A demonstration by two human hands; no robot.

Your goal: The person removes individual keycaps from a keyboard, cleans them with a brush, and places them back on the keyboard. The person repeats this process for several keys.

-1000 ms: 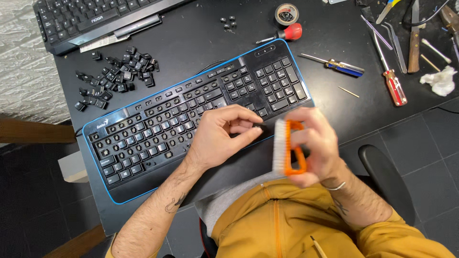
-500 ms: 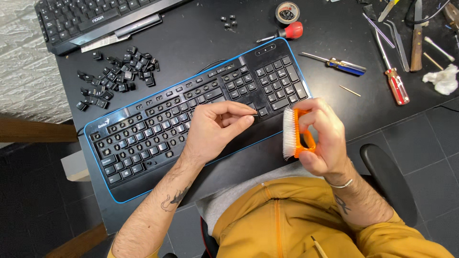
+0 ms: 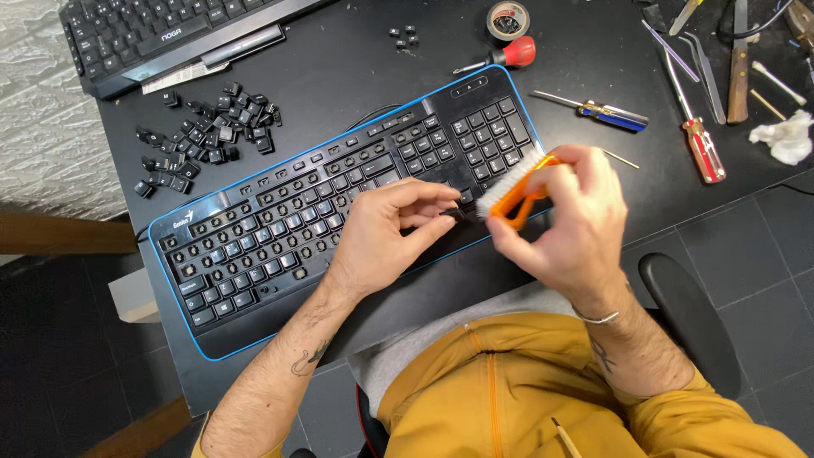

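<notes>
A black keyboard [image 3: 280, 229] with a blue edge lies slanted on the black desk [image 3: 356, 68]. My left hand [image 3: 386, 237] rests over its middle and pinches a small black keycap [image 3: 455, 215] between thumb and fingertips. My right hand [image 3: 568, 220] grips an orange-handled brush [image 3: 513, 191] with white bristles. The bristles touch the keycap just above the keyboard's right part.
A heap of several loose black keycaps [image 3: 208, 136] lies at the far left, and a second black keyboard [image 3: 161, 30] sits behind it. Screwdrivers [image 3: 593, 108], tweezers, a tape roll [image 3: 507, 17] and a crumpled tissue [image 3: 784, 137] lie at the back right. A chair armrest [image 3: 687, 314] is below right.
My right hand has carried the brush up and left, from beside the keyboard's edge to the keycap held in my left fingers. My left hand has barely shifted.
</notes>
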